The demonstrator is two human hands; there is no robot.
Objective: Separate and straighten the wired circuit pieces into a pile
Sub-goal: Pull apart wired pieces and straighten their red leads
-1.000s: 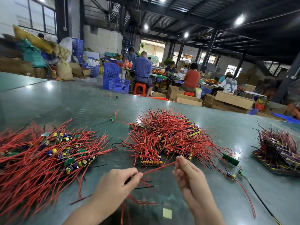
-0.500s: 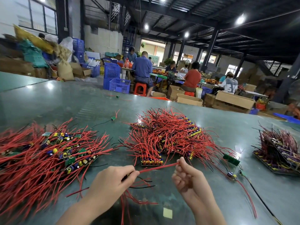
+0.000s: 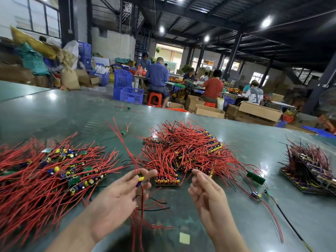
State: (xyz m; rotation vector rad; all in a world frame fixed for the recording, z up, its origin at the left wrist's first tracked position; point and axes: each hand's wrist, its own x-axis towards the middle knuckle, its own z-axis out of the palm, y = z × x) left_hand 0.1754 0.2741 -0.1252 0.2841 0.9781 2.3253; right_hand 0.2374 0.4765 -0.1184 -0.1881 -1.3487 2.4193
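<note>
Left hand: small red-wired circuit piece with yellow capacitor is pinched at fingertips, wires trailing free for straightening, between sorted left-hand red pile and tangled centre heap; right hand: loosely curled, nothing held.

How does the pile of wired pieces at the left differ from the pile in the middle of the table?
In the left pile the pieces lie loose and single, with green boards and yellow capacitors showing among the wires. In the middle pile the boards sit packed in rows, as in the strip at its near edge, and they are mostly hidden under wires. The left pile runs off the picture's edge; the middle pile shows whole. Both have red wires and rest on the green table.
</note>
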